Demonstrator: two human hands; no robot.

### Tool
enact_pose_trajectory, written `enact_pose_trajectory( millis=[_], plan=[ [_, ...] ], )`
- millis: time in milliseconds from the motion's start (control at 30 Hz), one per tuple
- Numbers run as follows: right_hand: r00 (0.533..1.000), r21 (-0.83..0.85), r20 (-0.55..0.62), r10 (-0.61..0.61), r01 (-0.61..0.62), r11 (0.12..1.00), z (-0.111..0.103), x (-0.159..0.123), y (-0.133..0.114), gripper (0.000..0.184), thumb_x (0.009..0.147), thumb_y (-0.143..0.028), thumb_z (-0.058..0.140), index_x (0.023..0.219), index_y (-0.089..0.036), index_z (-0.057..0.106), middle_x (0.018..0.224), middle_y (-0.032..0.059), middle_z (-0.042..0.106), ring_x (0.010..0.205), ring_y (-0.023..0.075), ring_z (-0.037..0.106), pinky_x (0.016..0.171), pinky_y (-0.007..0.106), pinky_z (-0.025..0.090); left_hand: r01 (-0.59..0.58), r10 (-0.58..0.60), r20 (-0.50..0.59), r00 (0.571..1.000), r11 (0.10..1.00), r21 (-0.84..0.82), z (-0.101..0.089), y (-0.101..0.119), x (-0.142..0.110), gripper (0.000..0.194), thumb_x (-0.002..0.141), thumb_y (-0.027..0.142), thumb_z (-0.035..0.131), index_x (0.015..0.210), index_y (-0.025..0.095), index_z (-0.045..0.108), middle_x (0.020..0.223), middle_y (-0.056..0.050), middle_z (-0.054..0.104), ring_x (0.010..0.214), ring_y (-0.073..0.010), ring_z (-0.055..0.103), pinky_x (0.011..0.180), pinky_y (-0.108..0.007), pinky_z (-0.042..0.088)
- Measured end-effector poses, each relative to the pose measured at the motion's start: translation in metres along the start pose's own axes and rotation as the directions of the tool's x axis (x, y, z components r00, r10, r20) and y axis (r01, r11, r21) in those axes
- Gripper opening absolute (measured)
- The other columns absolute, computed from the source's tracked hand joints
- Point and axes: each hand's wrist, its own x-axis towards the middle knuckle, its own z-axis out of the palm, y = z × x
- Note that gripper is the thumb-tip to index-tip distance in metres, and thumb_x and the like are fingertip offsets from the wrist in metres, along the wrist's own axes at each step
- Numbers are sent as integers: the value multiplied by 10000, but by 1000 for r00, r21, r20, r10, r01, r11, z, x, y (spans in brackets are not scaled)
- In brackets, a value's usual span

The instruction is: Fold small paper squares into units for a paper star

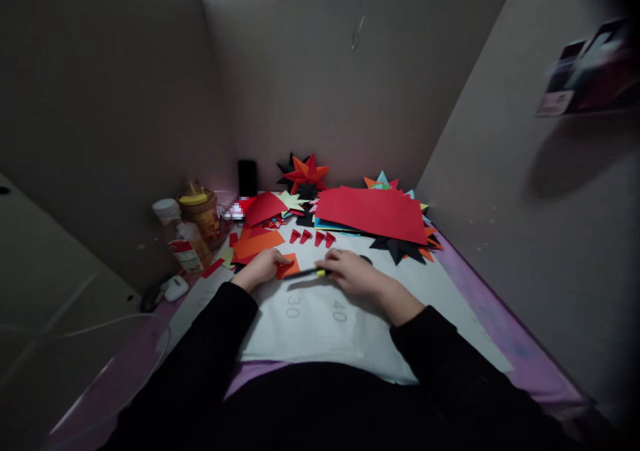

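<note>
My left hand is closed on a small piece of orange paper, its fingers pressing near the paper's left side. My right hand grips scissors with dark blades and a yellow spot near the pivot. The blades point left and lie along the lower edge of the orange paper; I cannot tell whether they touch it. A dark round part shows behind the right hand. Just beyond both hands, several small folded red paper pieces stand in a row on the white sheet.
Large red paper lies over other sheets at the back right. Orange sheets lie at left. Folded paper stars lean by the back wall. A bottle, a cup and a white earbud case stand left.
</note>
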Motion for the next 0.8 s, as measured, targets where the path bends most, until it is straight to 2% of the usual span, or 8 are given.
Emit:
enact_pose_trajectory(
  millis=[67, 133, 267, 367, 500, 567, 700, 800],
  plan=[
    [958, -14, -173, 226, -232, 973, -13, -9, 25, 398, 858, -117, 489, 1231, -224, 578, 1142, 108, 590, 968, 219, 569, 809, 328, 418, -37, 27, 126, 992, 996, 81, -4, 1, 1, 289, 672, 82, 504, 782, 197, 745, 815, -106, 715, 778, -249, 651, 776, -391, 510],
    [853, -63, -268, 447, -479, 876, -23, -20, 51, 392, 846, -120, 502, 1227, -180, 569, 1157, 148, 585, 1025, 266, 557, 811, 356, 420, -46, 30, 116, 993, 990, 134, -6, 6, 0, 305, 726, 93, 478, 845, 188, 742, 908, -124, 711, 862, -262, 645, 824, -398, 491],
    [697, -211, -36, 716, -706, 676, -27, -38, 85, 389, 833, -122, 491, 1207, -181, 578, 1138, 160, 599, 1017, 284, 580, 786, 360, 421, -31, 26, 23, 999, 952, 304, -9, 18, -6, 297, 817, 240, 519, 1045, 156, 691, 1045, -168, 651, 1018, -318, 567, 902, -450, 427],
    [662, -239, 2, 750, -728, 643, -23, -41, 86, 400, 800, -76, 483, 1174, -148, 605, 1113, 185, 607, 997, 295, 596, 780, 366, 422, 5, -28, 35, 999, 849, 528, -9, 24, -10, 418, 793, 344, 600, 1159, 143, 625, 1071, -171, 637, 1039, -340, 545, 888, -449, 425],
    [688, -269, -68, 722, -710, 651, -17, -27, 66, 428, 808, -51, 437, 1192, -146, 599, 1151, 206, 587, 1055, 334, 563, 810, 407, 416, 9, -48, 62, 997, 858, 514, -10, 23, -11, 393, 782, 295, 616, 1143, 139, 611, 1030, -154, 663, 1002, -310, 578, 846, -385, 442],
    [774, -230, -127, 620, -631, 741, -11, -16, 50, 421, 835, -78, 436, 1213, -177, 594, 1163, 175, 595, 1080, 307, 551, 865, 396, 407, 42, -67, 41, 997, 892, 450, -10, 21, -10, 344, 761, 250, 622, 1090, 146, 632, 1009, -146, 676, 986, -301, 596, 834, -366, 444],
    [875, 104, -231, 426, -414, 904, 11, 1, 19, 349, 832, -114, 475, 1141, -164, 629, 1127, 133, 625, 1056, 252, 565, 949, 375, 403, 63, -60, -19, 998, 973, 222, -8, 20, -7, 269, 779, 220, 562, 1019, 159, 666, 964, -123, 703, 891, -265, 642, 780, -341, 455],
    [872, 460, -259, 416, -268, 847, 29, 9, -1, 312, 824, -181, 519, 1115, -158, 630, 1043, 115, 642, 981, 223, 597, 893, 352, 456, 135, -138, -41, 990, 988, -78, -6, 25, -7, 310, 740, 310, 628, 991, 132, 667, 785, -84, 707, 727, -236, 655, 645, -308, 466]
  ],
)
